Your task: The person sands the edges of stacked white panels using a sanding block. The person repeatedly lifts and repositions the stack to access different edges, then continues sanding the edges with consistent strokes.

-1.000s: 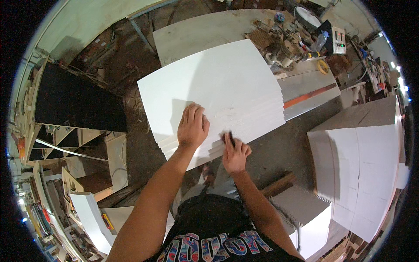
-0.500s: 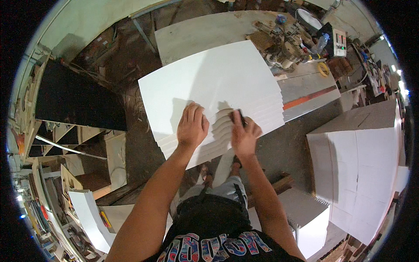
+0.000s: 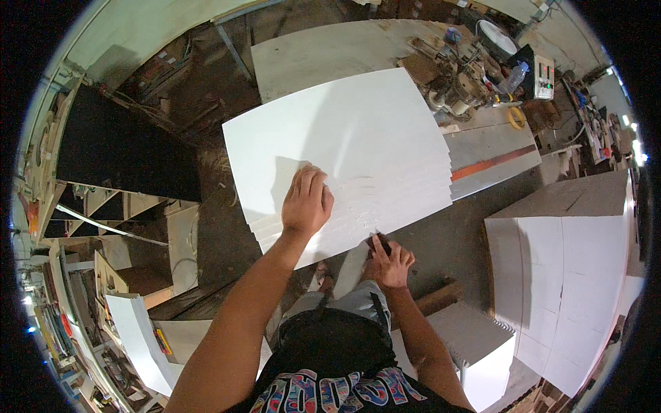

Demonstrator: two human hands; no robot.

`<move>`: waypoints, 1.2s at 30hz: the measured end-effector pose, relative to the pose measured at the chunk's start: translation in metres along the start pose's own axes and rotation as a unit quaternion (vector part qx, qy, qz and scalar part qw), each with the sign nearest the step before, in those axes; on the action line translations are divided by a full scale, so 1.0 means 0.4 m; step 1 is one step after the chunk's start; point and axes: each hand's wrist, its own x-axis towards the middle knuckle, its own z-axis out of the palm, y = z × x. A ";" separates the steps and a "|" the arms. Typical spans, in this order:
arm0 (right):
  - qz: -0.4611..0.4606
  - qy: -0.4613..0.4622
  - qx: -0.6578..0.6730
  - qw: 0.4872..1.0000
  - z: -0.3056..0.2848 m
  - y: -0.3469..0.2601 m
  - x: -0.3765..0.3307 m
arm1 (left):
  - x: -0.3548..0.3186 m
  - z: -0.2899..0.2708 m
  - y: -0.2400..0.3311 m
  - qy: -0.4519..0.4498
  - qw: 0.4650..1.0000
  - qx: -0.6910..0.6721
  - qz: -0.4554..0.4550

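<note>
1. The left hand lay flat, fingers spread, on the top white board, pressing down and grasping nothing.
2. That board topped a stack of white boards whose edges stepped out along the near and right sides.
3. The right hand was at the stack's near edge, closed around a small dark block that touched the edge.
4. The stack rested on a workbench with an orange strip, just in front of the person.
5. Tools and a yellow tape roll cluttered the bench's far right.
6. A white cabinet stood to the right, well apart from the hands.
7. A dark panel lay to the left, over wooden shelves.
</note>
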 end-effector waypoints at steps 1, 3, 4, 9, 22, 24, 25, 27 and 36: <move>0.008 -0.001 0.024 1.000 -0.003 0.001 0.004 | 0.001 0.001 0.000 -0.005 1.000 -0.005 -0.001; 0.039 -0.022 0.044 0.998 -0.005 -0.023 0.027 | 0.001 0.003 0.001 -0.012 1.000 -0.002 -0.001; 0.049 -0.011 0.061 0.997 -0.003 -0.042 0.045 | 0.000 0.003 0.001 -0.012 1.000 0.007 0.000; -0.071 -0.049 0.100 0.991 0.017 -0.157 0.091 | -0.002 0.004 0.004 -0.018 1.000 0.016 -0.002; 0.060 -0.019 0.009 0.998 0.039 -0.075 0.051 | -0.003 0.009 -0.002 0.006 1.000 0.011 0.015; 0.028 -0.038 0.031 0.998 0.040 -0.131 0.054 | 0.000 0.006 0.000 0.002 1.000 0.012 0.014; 0.029 -0.022 0.048 0.998 0.035 -0.133 0.061 | 0.002 0.005 0.000 0.001 1.000 0.010 0.013; 0.017 -0.015 0.052 0.998 0.027 -0.124 0.075 | 0.005 0.002 0.001 -0.006 1.000 0.006 0.010; 0.081 -0.048 0.013 0.996 0.039 -0.109 0.030 | 0.003 0.002 0.005 -0.011 1.000 -0.002 -0.002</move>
